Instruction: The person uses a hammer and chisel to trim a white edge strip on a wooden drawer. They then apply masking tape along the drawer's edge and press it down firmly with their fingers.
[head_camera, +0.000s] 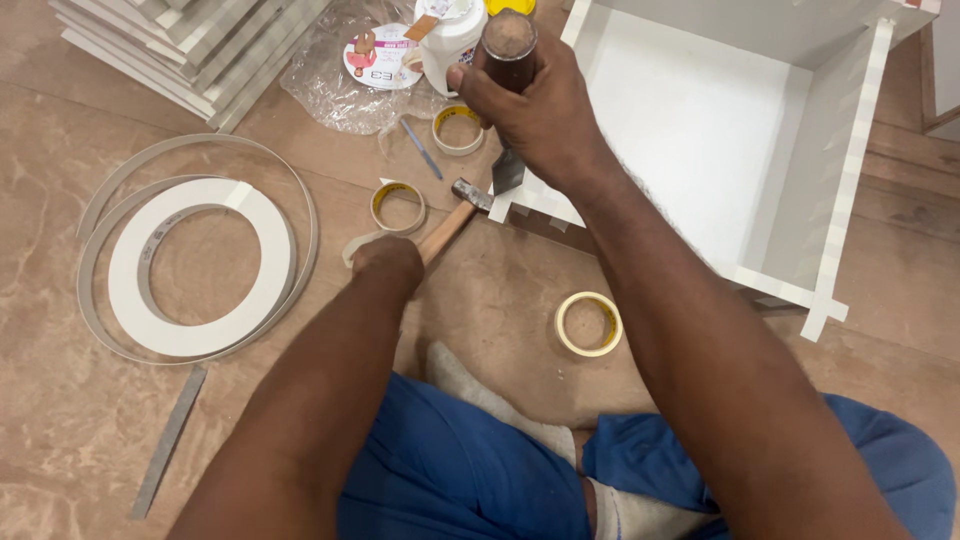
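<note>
Blue trousers (450, 480), left hand (388, 262) grip clenched on wooden-handled hammer (452, 222), right hand (535, 105) grip grasping round-topped chisel (508, 60), white box (700, 130)

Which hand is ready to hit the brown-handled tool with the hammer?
Probably the left. The left hand grips the hammer by its wooden handle, its head near the chisel. The right hand is wrapped around the chisel, whose blade sits at the white box corner.

left hand (388, 262) gripping hammer (452, 222), right hand (530, 105) holding chisel (508, 60)
</note>
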